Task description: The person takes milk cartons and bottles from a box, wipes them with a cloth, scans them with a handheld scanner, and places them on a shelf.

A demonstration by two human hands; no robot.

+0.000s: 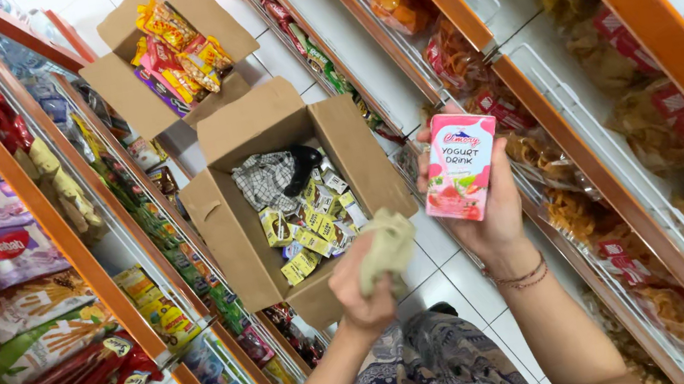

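My right hand holds up a small pink drink carton with a strawberry picture, at chest height in the shop aisle. My left hand is closed around a crumpled pale green cloth, just left of the carton and apart from it. Below both hands an open cardboard box stands on the tiled floor. It contains several small yellow-green cartons and a checked cloth with something dark beside it.
A second open cardboard box with colourful snack packets lies farther down the aisle. Orange-edged shelves of biscuits and snacks line the left. White wire racks with bagged chips line the right. My patterned trousers show below.
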